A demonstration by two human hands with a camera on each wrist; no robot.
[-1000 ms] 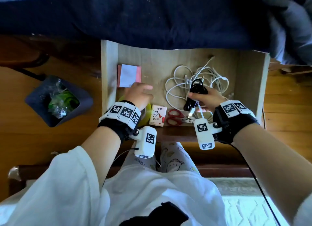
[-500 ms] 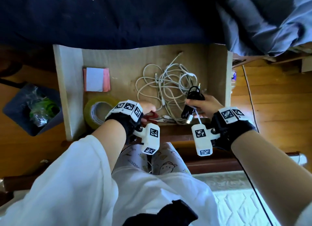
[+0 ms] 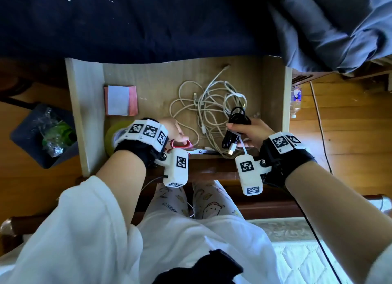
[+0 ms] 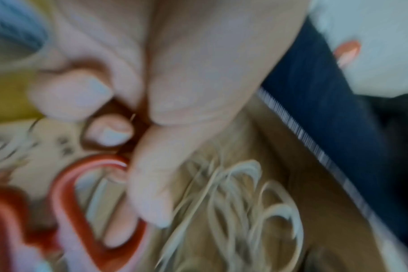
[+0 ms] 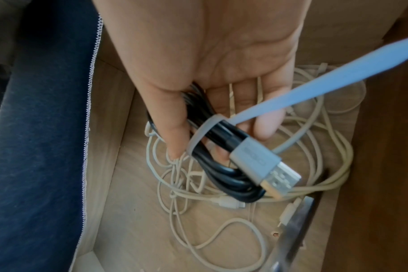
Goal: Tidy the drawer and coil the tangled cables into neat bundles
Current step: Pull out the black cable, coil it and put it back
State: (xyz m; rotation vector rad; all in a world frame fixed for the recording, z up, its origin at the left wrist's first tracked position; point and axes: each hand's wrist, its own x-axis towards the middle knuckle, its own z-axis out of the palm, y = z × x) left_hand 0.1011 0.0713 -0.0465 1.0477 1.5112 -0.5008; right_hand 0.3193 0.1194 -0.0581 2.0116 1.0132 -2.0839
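Clearly the step in hand is getting the scissors (image 3: 192, 149) clear of the white cables (image 3: 209, 112), so the left hand (image 3: 172, 131), fingers curled through the red handles, would do well to lift them straight out without snagging a loop. Just right of the scissors, the right hand (image 3: 250, 133) grips the black cable (image 3: 236, 127), a tight coil cinched by a pale strap with its USB plug hanging free; the white cables sprawl tangled beyond the scissors inside the drawer (image 3: 273, 97).
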